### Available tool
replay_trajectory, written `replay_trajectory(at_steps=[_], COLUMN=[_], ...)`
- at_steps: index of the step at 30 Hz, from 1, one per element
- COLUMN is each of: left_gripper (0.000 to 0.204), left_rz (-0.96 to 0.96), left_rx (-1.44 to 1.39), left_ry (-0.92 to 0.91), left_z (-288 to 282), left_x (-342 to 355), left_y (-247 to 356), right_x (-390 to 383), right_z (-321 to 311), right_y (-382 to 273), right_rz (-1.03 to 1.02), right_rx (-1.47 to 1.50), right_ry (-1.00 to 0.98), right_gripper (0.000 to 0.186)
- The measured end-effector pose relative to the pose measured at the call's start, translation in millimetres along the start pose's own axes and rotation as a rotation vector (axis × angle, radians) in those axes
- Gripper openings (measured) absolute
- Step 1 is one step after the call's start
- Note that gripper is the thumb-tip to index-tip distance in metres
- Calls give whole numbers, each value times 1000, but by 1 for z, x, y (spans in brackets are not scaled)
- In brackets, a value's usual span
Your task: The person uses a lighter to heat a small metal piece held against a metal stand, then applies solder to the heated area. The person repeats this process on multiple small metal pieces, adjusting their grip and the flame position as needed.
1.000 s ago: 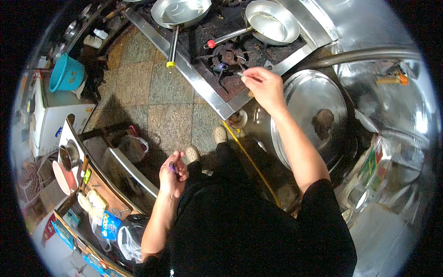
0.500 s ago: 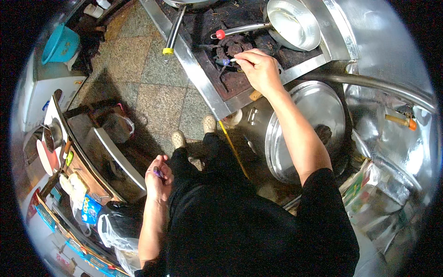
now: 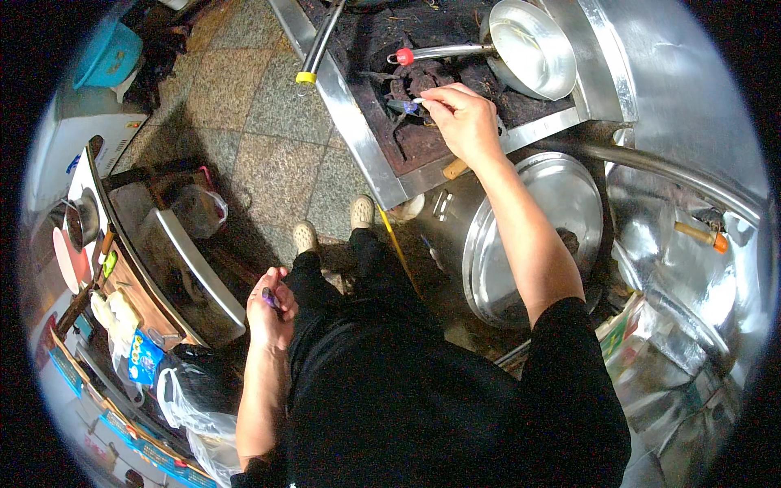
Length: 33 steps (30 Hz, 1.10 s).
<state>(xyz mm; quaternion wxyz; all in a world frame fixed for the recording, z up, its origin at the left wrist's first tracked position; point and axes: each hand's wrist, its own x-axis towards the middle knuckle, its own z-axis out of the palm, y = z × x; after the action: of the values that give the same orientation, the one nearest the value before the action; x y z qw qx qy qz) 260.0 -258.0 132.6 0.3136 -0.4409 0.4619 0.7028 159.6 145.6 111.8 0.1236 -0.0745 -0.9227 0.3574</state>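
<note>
Right hand (image 3: 464, 122) pinched a thin lighter (image 3: 407, 106) over the burner (image 3: 411, 81); left hand (image 3: 272, 313) gripped a small purple object (image 3: 270, 298). Risk judged: flare-up singeing fingers held so close.
</note>
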Motion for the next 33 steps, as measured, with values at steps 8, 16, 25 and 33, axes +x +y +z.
replay_trajectory(at_steps=[8, 16, 25, 33], left_gripper=[22, 21, 21, 22], left_rz=[-2, 4, 12, 14], left_rx=[-13, -54, -21, -33], left_ry=[-31, -42, -29, -9], left_z=[-5, -14, -11, -12], left_x=[2, 7, 5, 5], left_y=[1, -2, 0, 1], right_x=[3, 4, 4, 4], right_z=[2, -3, -1, 1], right_y=[8, 5, 3, 5], right_rz=[8, -39, 3, -3], right_rx=[-30, -24, -52, -31], right_ry=[-32, -62, -64, -35], right_gripper=[13, 15, 14, 14])
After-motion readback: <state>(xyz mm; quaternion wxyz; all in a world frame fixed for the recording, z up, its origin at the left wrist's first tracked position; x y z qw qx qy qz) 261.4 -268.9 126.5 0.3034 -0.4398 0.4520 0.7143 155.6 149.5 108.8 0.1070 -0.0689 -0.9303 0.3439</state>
